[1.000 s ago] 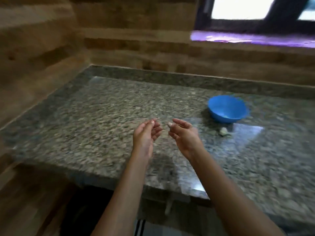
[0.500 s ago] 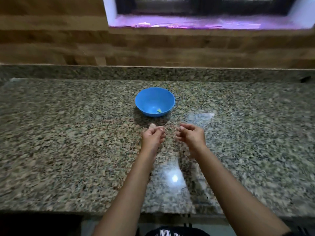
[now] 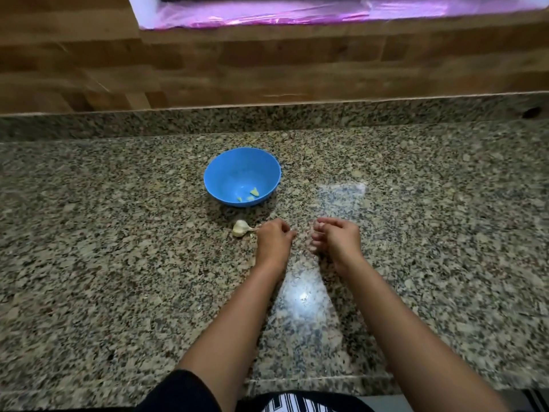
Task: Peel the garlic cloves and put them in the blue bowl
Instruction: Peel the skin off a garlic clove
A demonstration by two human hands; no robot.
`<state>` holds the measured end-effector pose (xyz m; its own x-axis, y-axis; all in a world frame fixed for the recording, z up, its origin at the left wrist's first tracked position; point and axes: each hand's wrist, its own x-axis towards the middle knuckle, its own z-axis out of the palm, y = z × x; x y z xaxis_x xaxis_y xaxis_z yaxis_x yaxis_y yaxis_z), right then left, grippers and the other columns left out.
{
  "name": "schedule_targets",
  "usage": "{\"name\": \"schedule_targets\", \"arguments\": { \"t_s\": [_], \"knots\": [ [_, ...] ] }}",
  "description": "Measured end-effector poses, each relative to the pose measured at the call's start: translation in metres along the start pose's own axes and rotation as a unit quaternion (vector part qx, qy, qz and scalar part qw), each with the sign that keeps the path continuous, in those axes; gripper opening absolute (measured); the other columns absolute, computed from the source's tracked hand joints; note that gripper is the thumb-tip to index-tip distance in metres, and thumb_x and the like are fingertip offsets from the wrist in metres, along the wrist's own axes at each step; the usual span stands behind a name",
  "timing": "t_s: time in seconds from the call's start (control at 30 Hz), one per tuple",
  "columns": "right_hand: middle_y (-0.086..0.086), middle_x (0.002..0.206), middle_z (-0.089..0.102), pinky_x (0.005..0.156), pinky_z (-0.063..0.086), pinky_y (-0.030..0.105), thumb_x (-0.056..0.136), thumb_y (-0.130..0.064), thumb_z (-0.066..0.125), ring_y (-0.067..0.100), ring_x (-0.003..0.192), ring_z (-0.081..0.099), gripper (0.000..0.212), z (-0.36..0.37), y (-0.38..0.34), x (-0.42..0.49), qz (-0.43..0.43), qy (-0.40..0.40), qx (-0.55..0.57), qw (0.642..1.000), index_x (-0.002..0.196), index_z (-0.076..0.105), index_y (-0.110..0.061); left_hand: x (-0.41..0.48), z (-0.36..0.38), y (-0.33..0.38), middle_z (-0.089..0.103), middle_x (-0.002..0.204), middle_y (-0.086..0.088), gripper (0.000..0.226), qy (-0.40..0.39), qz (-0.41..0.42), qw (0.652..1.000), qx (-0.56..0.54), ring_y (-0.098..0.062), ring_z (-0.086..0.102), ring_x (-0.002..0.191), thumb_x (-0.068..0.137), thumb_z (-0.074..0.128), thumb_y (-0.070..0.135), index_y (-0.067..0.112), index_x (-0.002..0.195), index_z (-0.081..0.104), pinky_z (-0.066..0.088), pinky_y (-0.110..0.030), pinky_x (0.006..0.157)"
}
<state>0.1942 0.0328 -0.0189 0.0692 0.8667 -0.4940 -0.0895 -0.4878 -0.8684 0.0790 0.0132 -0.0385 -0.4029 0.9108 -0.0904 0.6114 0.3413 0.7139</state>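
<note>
Resting on speckled grey-brown granite countertop [image 3: 118, 263]: whitish, papery-skinned garlic bulb [image 3: 240, 228], unpeeled, thin dry stalk pointing right. Just behind it, round blue plastic bowl [image 3: 234, 171] holding a few pale yellow peeled garlic pieces [image 3: 254, 192]. Beside the stalk, left hand [image 3: 274, 240], fingers curled; near it, right hand [image 3: 338, 237], curled too. Cannot tell whether either pinches anything.

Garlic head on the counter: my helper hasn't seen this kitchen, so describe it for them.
On the granite counter, find the blue bowl. In front of it, beside the left hand, lies the garlic head: whitish, papery, unlike the yellowish cloves inside the bowl.
</note>
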Motion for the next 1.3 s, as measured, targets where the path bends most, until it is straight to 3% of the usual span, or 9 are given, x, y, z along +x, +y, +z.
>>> {"name": "schedule_targets", "arguments": {
  "t_s": [0.27, 0.4, 0.57, 0.63, 0.77, 0.9, 1.07, 1.13, 1.3],
  "knots": [
    [0.009, 0.073, 0.060, 0.054, 0.045, 0.029, 0.094, 0.002, 0.045, 0.017, 0.056, 0.054, 0.015, 0.005, -0.009, 0.003, 0.006, -0.025, 0.019, 1.000, 0.099, 0.059, -0.001, 0.000, 0.007, -0.005, 0.065, 0.090, -0.011, 0.012, -0.013, 0.020, 1.000, 0.015, -0.019, 0.059, 0.079, 0.090, 0.057, 0.013, 0.004, 0.089, 0.064, 0.041, -0.021, 0.065],
    [0.009, 0.080, 0.063, 0.058, 0.046, 0.028, 0.094, 0.002, 0.046, 0.016, 0.059, 0.057, 0.015, 0.010, -0.010, 0.004, 0.001, -0.032, 0.023, 0.999, 0.094, 0.059, -0.004, 0.000, -0.009, 0.005, 0.056, 0.091, -0.004, 0.010, 0.024, 0.032, 0.998, -0.045, -0.014, 0.053, 0.079, 0.092, 0.055, 0.015, 0.007, 0.091, 0.060, 0.036, -0.013, 0.057],
    [0.013, 0.085, 0.062, 0.051, 0.051, 0.022, 0.093, 0.004, 0.046, 0.016, 0.061, 0.057, 0.016, 0.018, -0.014, 0.003, -0.006, -0.037, 0.024, 0.999, 0.102, 0.059, 0.002, 0.027, -0.047, 0.027, 0.054, 0.095, -0.008, 0.013, 0.127, 0.058, 0.986, -0.091, -0.017, 0.050, 0.084, 0.094, 0.052, 0.016, 0.004, 0.094, 0.059, 0.040, -0.022, 0.072],
    [0.014, 0.088, 0.062, 0.057, 0.054, 0.025, 0.093, 0.005, 0.047, 0.017, 0.066, 0.058, 0.015, 0.021, -0.014, 0.001, -0.014, -0.043, 0.022, 0.999, 0.100, 0.060, 0.002, 0.043, -0.060, 0.027, 0.059, 0.099, -0.013, 0.018, 0.152, 0.038, 0.984, -0.083, -0.019, 0.052, 0.087, 0.095, 0.051, 0.015, 0.001, 0.099, 0.062, 0.034, -0.019, 0.071],
    [0.010, 0.084, 0.061, 0.068, 0.055, 0.028, 0.088, 0.005, 0.056, 0.017, 0.068, 0.059, 0.015, 0.027, -0.014, -0.003, -0.041, -0.053, 0.003, 0.998, 0.102, 0.060, 0.002, 0.047, -0.075, 0.017, 0.066, 0.100, -0.010, 0.020, 0.159, 0.010, 0.981, -0.113, -0.021, 0.059, 0.092, 0.093, 0.055, 0.014, 0.002, 0.103, 0.067, 0.047, -0.028, 0.081],
    [0.009, 0.086, 0.061, 0.068, 0.056, 0.025, 0.084, 0.008, 0.060, 0.016, 0.071, 0.061, 0.013, 0.036, -0.014, -0.007, -0.053, -0.047, 0.012, 0.997, 0.095, 0.060, -0.001, 0.027, -0.078, -0.002, 0.064, 0.089, -0.005, 0.011, 0.175, -0.013, 0.972, -0.154, -0.013, 0.056, 0.077, 0.088, 0.064, 0.014, 0.005, 0.093, 0.067, 0.040, -0.018, 0.066],
    [0.008, 0.079, 0.061, 0.069, 0.056, 0.027, 0.079, 0.009, 0.066, 0.018, 0.073, 0.061, 0.018, 0.047, -0.008, -0.012, -0.073, -0.040, -0.003, 0.997, 0.080, 0.057, -0.006, 0.004, -0.079, -0.027, 0.063, 0.081, -0.001, 0.005, 0.175, -0.037, 0.961, -0.212, -0.011, 0.059, 0.071, 0.087, 0.065, 0.014, 0.010, 0.088, 0.062, 0.046, -0.013, 0.058],
    [0.007, 0.077, 0.060, 0.067, 0.056, 0.026, 0.079, 0.008, 0.067, 0.018, 0.072, 0.061, 0.020, 0.051, -0.004, -0.013, -0.079, -0.042, -0.020, 0.996, 0.076, 0.056, -0.007, -0.001, -0.080, -0.035, 0.065, 0.079, -0.002, 0.006, 0.163, -0.036, 0.960, -0.224, -0.012, 0.060, 0.068, 0.087, 0.066, 0.015, 0.010, 0.087, 0.061, 0.052, -0.021, 0.061],
    [0.004, 0.067, 0.062, 0.054, 0.051, 0.022, 0.078, -0.003, 0.073, 0.014, 0.056, 0.056, 0.017, 0.059, 0.006, -0.019, -0.103, -0.036, -0.083, 0.991, 0.073, 0.057, -0.009, -0.013, -0.073, -0.059, 0.060, 0.091, -0.001, 0.004, 0.087, 0.030, 0.993, -0.075, -0.011, 0.056, 0.080, 0.085, 0.068, 0.017, 0.014, 0.087, 0.066, 0.038, -0.010, 0.062]
  ]
}}
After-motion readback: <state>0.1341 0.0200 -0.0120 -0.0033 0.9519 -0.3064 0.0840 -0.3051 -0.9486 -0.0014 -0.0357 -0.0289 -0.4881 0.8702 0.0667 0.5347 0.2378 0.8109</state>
